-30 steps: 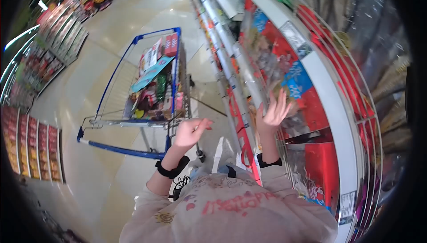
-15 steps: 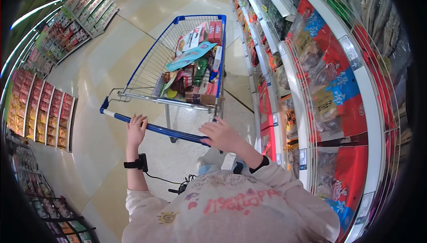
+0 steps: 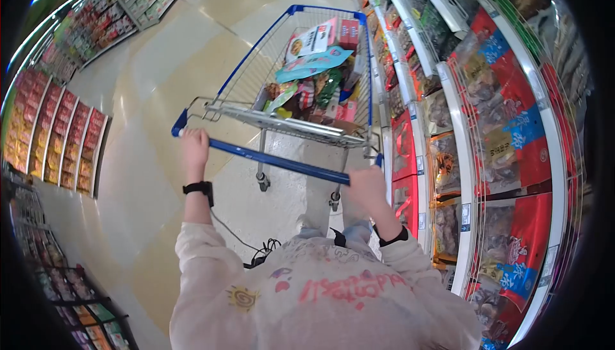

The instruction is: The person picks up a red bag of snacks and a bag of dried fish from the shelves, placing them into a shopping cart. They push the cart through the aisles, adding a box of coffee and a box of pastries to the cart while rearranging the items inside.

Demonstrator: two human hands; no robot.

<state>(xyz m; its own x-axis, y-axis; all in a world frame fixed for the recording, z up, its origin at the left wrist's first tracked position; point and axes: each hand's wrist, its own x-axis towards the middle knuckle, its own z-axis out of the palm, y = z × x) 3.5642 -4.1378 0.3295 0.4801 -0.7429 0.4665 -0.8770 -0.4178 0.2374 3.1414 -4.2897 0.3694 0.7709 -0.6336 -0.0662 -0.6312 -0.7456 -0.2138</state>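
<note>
A shopping cart with a blue handlebar (image 3: 275, 160) stands in front of me, its wire basket (image 3: 246, 66) pointing up the aisle. My left hand (image 3: 194, 147) is wrapped round the bar near its left end. Near the right end, my right hand (image 3: 368, 188) is closed on the same bar. Inside the basket lie a light-blue packet (image 3: 315, 64), a white packet with a food picture (image 3: 312, 40), red boxes (image 3: 346, 32), a green packet (image 3: 330, 88) and several other packaged goods.
Shelves with bagged dried goods (image 3: 500, 145) run close along the right side of the cart. On the left stand racks of red and yellow packets (image 3: 57, 135) and further shelves (image 3: 102, 29). A pale tiled floor (image 3: 160, 87) lies between them. A black cable (image 3: 234, 234) hangs near my left wrist.
The cart now appears further right in view and turned slightly. Both hands, looser and more open on the bar before, are now closed round it, with my left hand nearer its left end.
</note>
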